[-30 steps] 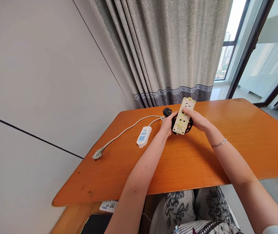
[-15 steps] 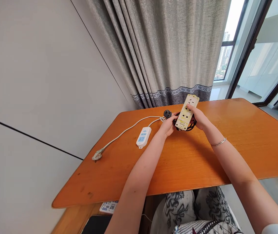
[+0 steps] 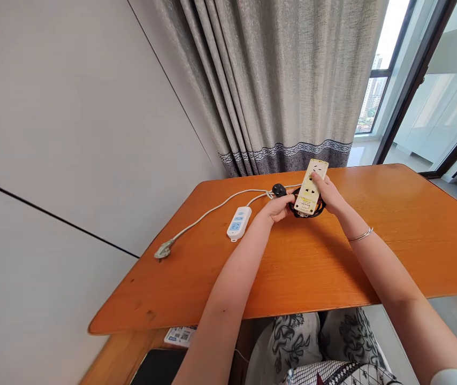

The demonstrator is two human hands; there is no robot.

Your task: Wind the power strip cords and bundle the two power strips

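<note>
My right hand (image 3: 328,193) grips a yellowed power strip (image 3: 307,201), thumb across its socket face, tilted above the table. A black cord (image 3: 317,210) is coiled behind and below the strip. My left hand (image 3: 280,207) is closed around the left side of that coil, its fingertips partly hidden. A black plug (image 3: 279,190) sticks out just above my left hand. Left of my hands, a white power strip (image 3: 238,223) with blue socket panels lies on the table. Its white cord (image 3: 216,206) runs to a pale plug (image 3: 164,249) at the far left.
The orange wooden table (image 3: 357,272) has its back edge by a grey curtain (image 3: 288,80) and its left side by a pale wall (image 3: 71,133). Below the front edge are a black flat object (image 3: 158,366) and a printed card (image 3: 180,336).
The black plug has turned above my left hand. The yellowed strip has tipped slightly more upright, still in my right hand. The view has shifted a little.
</note>
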